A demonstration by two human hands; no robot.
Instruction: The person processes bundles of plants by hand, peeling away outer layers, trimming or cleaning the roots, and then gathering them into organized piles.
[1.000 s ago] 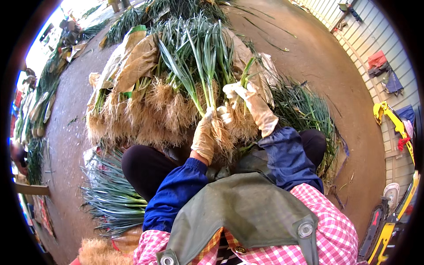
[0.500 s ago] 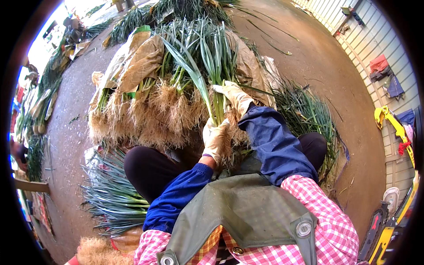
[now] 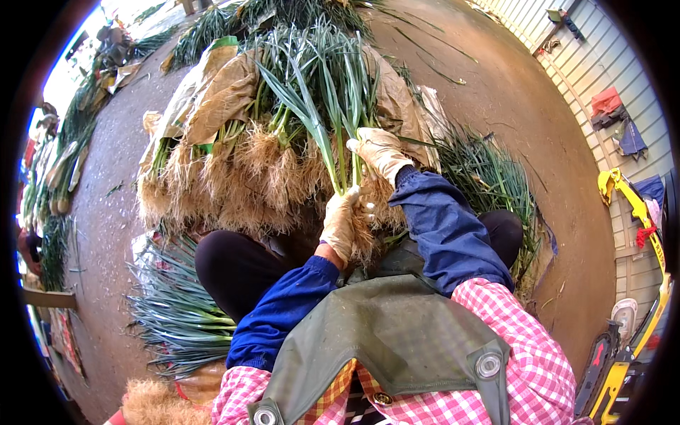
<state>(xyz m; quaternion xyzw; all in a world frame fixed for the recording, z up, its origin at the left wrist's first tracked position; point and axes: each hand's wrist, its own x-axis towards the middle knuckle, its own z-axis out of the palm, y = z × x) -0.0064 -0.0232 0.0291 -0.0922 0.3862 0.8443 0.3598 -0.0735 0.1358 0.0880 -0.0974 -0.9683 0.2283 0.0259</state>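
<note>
A small bunch of spring onions (image 3: 330, 152) stands upright in front of me, green leaves pointing away and rooty ends toward my lap. My left hand (image 3: 340, 225), in a cream glove, is closed around the pale lower stems just above the roots (image 3: 365, 243). Higher up, my right hand (image 3: 382, 152), gloved alike, is closed at the right side of the same stems, its thumb across them. What lies inside its curled fingers is partly hidden. Behind both hands rests a large heap of spring onions (image 3: 262, 159) with tangled tan roots facing me.
Brown paper wrapping (image 3: 225, 99) covers parts of the heap. Loose green leaves (image 3: 489, 180) are piled by my right knee, and trimmed-looking spring onions (image 3: 180, 308) lie by my left. A yellow toy-like excavator arm (image 3: 641, 205) stands along the right wall.
My left hand has shifted slightly down toward my lap on the stems. The right hand has moved a little left, and the stems look slightly more spread apart.
</note>
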